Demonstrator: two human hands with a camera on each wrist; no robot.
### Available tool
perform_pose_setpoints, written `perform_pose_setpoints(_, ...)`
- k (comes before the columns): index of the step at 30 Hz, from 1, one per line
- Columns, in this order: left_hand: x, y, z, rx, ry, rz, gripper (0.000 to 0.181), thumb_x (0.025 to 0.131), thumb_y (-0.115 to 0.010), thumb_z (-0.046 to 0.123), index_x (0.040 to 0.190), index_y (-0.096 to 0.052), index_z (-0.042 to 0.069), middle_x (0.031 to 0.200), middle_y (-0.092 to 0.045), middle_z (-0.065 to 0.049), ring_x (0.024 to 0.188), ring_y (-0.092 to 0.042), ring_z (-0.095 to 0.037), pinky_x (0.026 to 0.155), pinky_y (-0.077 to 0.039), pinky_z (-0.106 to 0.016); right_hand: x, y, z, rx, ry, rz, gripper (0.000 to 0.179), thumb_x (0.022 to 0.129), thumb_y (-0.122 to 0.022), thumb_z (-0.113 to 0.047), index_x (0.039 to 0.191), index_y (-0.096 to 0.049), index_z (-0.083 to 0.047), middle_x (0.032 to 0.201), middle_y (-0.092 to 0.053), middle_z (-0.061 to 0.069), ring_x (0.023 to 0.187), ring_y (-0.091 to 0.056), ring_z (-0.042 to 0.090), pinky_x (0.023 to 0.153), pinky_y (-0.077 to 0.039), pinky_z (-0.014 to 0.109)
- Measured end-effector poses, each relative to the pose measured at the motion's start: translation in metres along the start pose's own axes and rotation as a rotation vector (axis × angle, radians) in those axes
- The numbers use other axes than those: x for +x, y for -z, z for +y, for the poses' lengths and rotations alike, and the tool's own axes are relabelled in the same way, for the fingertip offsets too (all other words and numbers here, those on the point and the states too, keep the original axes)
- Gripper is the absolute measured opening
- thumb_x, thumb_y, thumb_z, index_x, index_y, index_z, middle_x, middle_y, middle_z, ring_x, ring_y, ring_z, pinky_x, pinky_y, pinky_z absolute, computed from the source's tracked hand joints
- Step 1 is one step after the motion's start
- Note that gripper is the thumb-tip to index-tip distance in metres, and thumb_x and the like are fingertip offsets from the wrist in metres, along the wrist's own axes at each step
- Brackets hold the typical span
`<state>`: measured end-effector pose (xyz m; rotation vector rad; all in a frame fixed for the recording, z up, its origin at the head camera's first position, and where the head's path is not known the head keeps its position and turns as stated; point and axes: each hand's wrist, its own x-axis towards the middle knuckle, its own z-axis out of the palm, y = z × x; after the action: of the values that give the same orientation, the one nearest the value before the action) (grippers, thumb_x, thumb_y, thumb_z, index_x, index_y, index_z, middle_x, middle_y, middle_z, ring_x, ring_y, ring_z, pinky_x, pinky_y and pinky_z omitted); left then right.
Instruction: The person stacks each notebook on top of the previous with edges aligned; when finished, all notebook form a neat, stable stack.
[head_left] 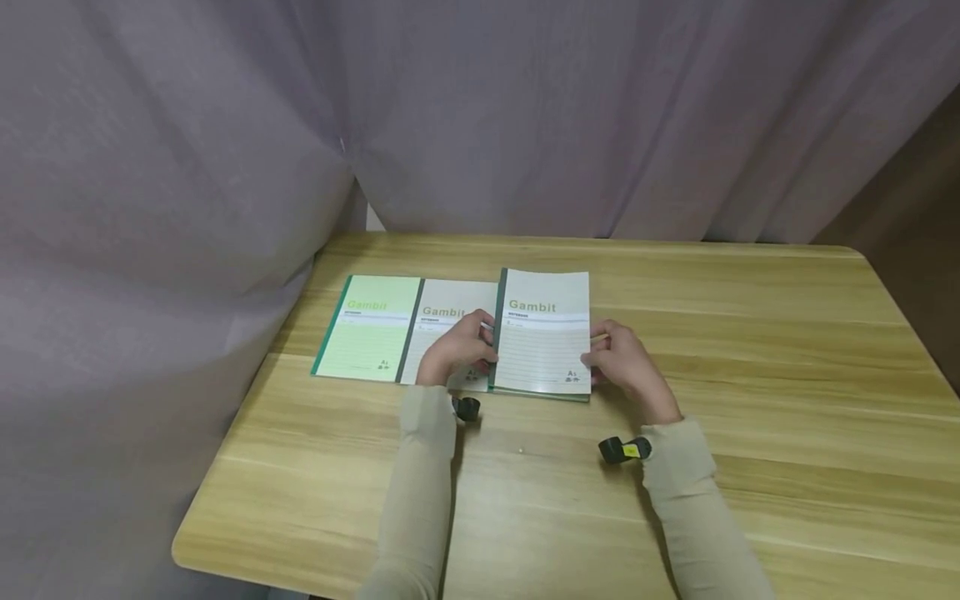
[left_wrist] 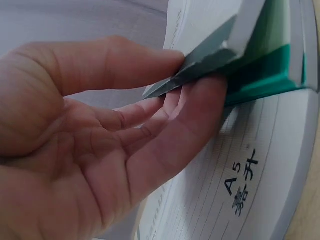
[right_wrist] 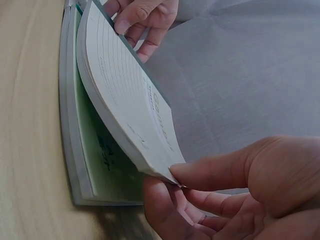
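Between both hands is a white-grey notebook [head_left: 545,342] marked "Gambit", with a dark grey spine. My left hand [head_left: 453,348] pinches it by the spine edge, thumb on the cover and fingers beneath. On the opposite edge my right hand [head_left: 626,365] pinches it between thumb and fingers. The right wrist view shows the notebook tilted and slightly bent, its near edge raised over a green notebook [right_wrist: 102,160]. That green one, with a teal spine [left_wrist: 260,75], lies on the right part of another white-grey notebook [left_wrist: 270,165].
A light green notebook [head_left: 375,329] lies at the left, beside the white-grey one under my left hand. All are on a wood-grain table [head_left: 765,358]. Grey curtains [head_left: 487,117] hang behind the table and along its left side.
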<state>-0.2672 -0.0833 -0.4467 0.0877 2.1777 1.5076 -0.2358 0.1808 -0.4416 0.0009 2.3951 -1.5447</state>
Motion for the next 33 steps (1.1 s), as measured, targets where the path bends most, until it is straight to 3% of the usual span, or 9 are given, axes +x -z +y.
perform_pose_setpoints(20, 0.002, -0.006, 0.005, 0.327, 0.003, 0.066, 0.043, 0.081, -0.07, -0.009, 0.123, -0.057, -0.008, 0.101, -0.06, -0.013, 0.084, -0.061, -0.024, 0.073, -0.056, -0.032, 0.004, -0.004, 0.006, -0.032, -0.064, -0.007, 0.044, 0.09, -0.059, 0.009, 0.13, -0.044, 0.017, 0.096, -0.06, 0.019, 0.075, -0.06, 0.02, 0.063, -0.058, 0.031)
perform_pose_setpoints(27, 0.002, -0.009, 0.009, 0.447, 0.001, 0.075, 0.014, 0.081, -0.071, -0.007, 0.09, -0.062, -0.002, 0.078, -0.056, -0.007, 0.072, -0.051, -0.02, 0.062, -0.045, -0.029, 0.004, -0.004, 0.007, -0.057, -0.08, 0.003, 0.042, 0.09, -0.061, 0.009, 0.128, -0.047, 0.017, 0.095, -0.06, 0.018, 0.075, -0.06, 0.02, 0.063, -0.058, 0.03)
perform_pose_setpoints(33, 0.002, -0.012, 0.012, 0.483, 0.016, 0.091, 0.017, 0.08, -0.072, -0.007, 0.081, -0.059, 0.004, 0.07, -0.053, -0.004, 0.064, -0.048, -0.017, 0.057, -0.042, -0.027, 0.004, -0.004, 0.005, -0.081, -0.092, 0.003, 0.043, 0.091, -0.061, 0.007, 0.13, -0.047, 0.018, 0.095, -0.058, 0.017, 0.077, -0.06, 0.021, 0.064, -0.058, 0.03)
